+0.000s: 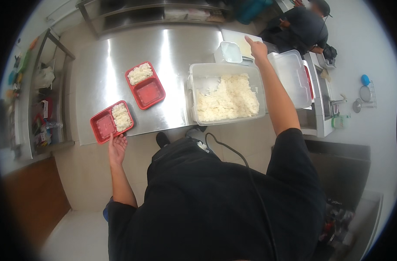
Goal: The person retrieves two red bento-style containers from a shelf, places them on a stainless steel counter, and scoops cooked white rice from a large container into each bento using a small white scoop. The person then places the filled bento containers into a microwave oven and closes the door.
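My left hand point(117, 149) is at the near edge of a red two-compartment food tray point(104, 126), fingers apart and fingertips at its rim. White cooked rice point(122, 118) fills that tray's smaller compartment; the larger one is bare. Farther back sits a second red tray point(149, 91), also with rice point(140, 74) in its small compartment. My right hand point(258, 51) reaches past a large clear plastic bin point(194, 94) of cooked rice point(229, 98). One of its fingers points away from me; the others look curled, and I cannot tell whether they hold anything.
Everything stands on a stainless steel table point(175, 42). Behind the bin are a translucent square container point(229, 52) and a white cutting board point(239, 35). A clear plastic lid point(293, 80) lies to the right. Another person point(299, 29) is at the back right. A black cable point(237, 151) hangs across my front.
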`<action>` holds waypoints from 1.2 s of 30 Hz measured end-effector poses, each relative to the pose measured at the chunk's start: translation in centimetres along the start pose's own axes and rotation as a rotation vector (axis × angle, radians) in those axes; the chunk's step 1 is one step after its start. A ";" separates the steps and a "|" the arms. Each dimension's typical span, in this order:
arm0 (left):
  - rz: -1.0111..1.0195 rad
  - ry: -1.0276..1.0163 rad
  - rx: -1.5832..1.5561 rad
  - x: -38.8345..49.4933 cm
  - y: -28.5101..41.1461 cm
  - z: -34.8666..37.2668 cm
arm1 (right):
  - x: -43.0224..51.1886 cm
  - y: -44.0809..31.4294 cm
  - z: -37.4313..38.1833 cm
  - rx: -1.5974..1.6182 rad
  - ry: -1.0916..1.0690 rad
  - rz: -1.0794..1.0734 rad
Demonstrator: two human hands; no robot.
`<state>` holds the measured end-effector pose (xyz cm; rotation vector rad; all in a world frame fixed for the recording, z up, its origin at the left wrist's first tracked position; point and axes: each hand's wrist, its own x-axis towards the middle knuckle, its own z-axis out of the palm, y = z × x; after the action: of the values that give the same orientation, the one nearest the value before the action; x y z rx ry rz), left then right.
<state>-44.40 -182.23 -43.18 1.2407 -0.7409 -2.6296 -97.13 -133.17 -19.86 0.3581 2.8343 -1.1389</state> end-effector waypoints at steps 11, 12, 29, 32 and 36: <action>-0.081 0.198 0.240 -6.3 -3.2 -7.1 | 3.3 4.5 2.7 0.255 -0.044 0.241; -0.097 0.198 0.245 -6.3 -3.7 -8.0 | 2.9 4.0 2.4 0.310 -0.045 0.253; 0.080 0.143 0.144 -1.3 -1.6 0.6 | -10.1 -7.6 14.5 0.660 -0.951 -0.067; 0.131 0.199 0.128 0.0 -1.3 1.8 | -13.0 -6.6 22.6 0.313 -0.932 -0.022; 0.189 0.353 0.141 1.5 -1.5 2.5 | -15.5 -3.1 31.6 -0.054 -0.968 -0.085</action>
<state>-47.13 -180.52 -43.60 1.5335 -0.9348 -2.1604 -83.66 -160.05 -38.32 -0.2670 2.0143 -0.8885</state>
